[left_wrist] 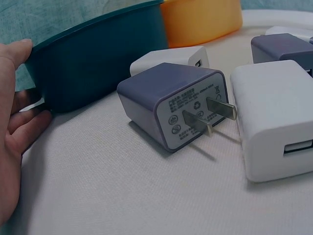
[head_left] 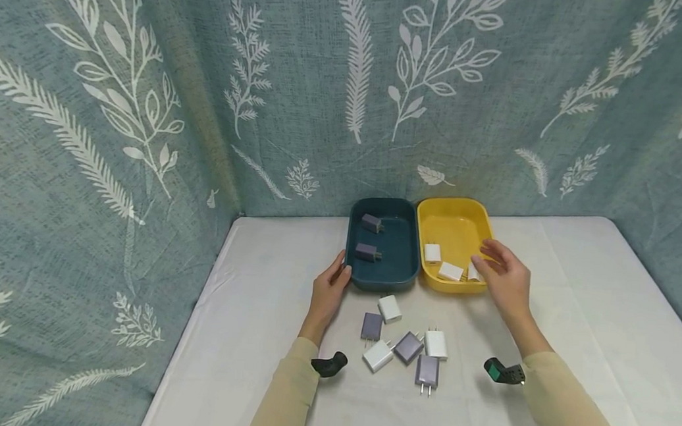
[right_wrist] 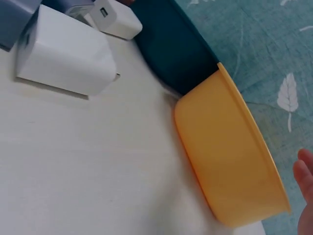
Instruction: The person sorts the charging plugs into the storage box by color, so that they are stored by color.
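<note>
My left hand (head_left: 328,294) rests against the outer left side of the dark teal bin (head_left: 385,282), thumb at the rim and fingers along the wall in the left wrist view. Two purple charger plugs (head_left: 368,252) lie inside that bin. Over the right front corner of the yellow bin (head_left: 451,287) is my right hand (head_left: 505,277), its thumb close to a white charger plug (head_left: 474,271) in that corner. Two more white charger plugs (head_left: 432,253) sit in the yellow bin. The right wrist view shows only fingertips (right_wrist: 304,178) beyond the yellow rim, apart from any plug.
In front of the bins, three purple charger plugs (head_left: 427,371) and three white charger plugs (head_left: 378,356) lie loosely grouped on the white tablecloth (head_left: 237,338). The bins stand side by side near the back edge, before a patterned teal curtain (head_left: 301,104).
</note>
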{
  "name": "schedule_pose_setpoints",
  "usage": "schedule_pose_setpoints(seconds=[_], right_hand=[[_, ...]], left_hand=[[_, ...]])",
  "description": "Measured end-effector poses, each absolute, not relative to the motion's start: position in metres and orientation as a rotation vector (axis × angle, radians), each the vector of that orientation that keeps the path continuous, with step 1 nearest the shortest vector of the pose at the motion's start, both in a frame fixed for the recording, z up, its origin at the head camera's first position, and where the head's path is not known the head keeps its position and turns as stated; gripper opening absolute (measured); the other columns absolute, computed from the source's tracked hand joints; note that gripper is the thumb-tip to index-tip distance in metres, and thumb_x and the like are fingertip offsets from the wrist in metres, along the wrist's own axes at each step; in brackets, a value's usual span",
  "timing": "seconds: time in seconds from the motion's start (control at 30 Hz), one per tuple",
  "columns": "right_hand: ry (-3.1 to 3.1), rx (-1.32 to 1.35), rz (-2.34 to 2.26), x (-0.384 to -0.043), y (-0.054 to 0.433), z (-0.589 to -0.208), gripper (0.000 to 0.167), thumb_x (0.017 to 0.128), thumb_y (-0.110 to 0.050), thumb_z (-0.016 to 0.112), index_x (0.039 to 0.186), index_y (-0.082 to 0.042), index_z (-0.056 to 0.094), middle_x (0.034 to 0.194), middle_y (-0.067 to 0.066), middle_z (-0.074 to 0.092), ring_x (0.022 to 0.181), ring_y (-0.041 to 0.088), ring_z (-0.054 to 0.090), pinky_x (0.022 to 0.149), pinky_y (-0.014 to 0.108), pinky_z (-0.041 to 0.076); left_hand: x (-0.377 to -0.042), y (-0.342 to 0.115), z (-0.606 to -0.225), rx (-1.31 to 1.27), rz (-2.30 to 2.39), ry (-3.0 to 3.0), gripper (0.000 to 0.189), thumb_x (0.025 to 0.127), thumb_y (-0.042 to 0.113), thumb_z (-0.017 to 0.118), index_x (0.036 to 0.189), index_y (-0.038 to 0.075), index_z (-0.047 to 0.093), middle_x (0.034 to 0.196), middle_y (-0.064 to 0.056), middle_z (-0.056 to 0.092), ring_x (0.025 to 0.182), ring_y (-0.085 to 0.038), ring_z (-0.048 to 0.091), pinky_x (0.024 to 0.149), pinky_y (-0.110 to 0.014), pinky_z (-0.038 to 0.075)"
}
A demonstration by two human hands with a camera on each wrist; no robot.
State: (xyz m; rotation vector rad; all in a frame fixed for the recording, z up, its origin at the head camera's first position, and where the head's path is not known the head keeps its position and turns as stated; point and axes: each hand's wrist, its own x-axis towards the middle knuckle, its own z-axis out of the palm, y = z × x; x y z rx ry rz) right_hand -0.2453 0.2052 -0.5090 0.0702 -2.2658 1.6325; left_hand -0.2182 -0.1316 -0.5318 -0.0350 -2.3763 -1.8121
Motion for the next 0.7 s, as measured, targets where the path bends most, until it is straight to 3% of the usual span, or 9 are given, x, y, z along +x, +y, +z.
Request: schedule_pose_setpoints(seconds=[0.17, 0.23, 0.53, 0.7], right_hand=[[-2.245, 0.244, 1.609, -0.237, 0.201, -0.511, 0.047, 0.087, -0.014, 0.074, 0.129, 0.001, 0.059, 0.127, 0.021, 0.062, 0.111, 0.019, 0.064, 0.093, 0.021, 0.054], [-2.239, 0.286, 1.607, -0.235, 0.199, -0.512, 0.047, 0.086, -0.012, 0.075, 0.128, 0.002, 0.059, 0.127, 0.022, 0.063, 0.109, 0.014, 0.065, 0.091, 0.018, 0.054], [-2.268, 0.293, 1.61, -0.225, 0.193, -0.511, 0.046, 0.084, -0.006, 0.075, 0.126, 0.003, 0.06, 0.123, 0.021, 0.065, 0.106, 0.022, 0.066, 0.087, 0.014, 0.054], [-2.301, 0.296, 1.574, -0.21, 0.187, -0.495, 0.044, 0.084, -0.002, 0.073, 0.124, 0.01, 0.058, 0.12, 0.025, 0.065, 0.1, 0.011, 0.067, 0.084, 0.018, 0.056]], left_hand=[[-0.219, -0.133, -0.533, -0.043, -1.811, -2.379, 0.048, 0.101, 0.022, 0.053, 0.147, 0.01, 0.043, 0.151, -0.008, 0.043, 0.137, -0.026, 0.047, 0.113, -0.039, 0.04], [-0.219, -0.133, -0.533, -0.048, -1.811, -2.379, 0.048, 0.101, 0.023, 0.053, 0.147, 0.01, 0.043, 0.152, -0.007, 0.043, 0.137, -0.026, 0.046, 0.113, -0.039, 0.04], [-0.218, -0.133, -0.532, -0.038, -1.828, -2.373, 0.048, 0.101, 0.023, 0.054, 0.147, 0.011, 0.044, 0.151, -0.007, 0.043, 0.138, -0.025, 0.046, 0.114, -0.038, 0.039], [-0.218, -0.133, -0.533, -0.045, -1.819, -2.374, 0.048, 0.101, 0.022, 0.053, 0.147, 0.01, 0.043, 0.152, -0.007, 0.043, 0.138, -0.026, 0.046, 0.113, -0.039, 0.039]])
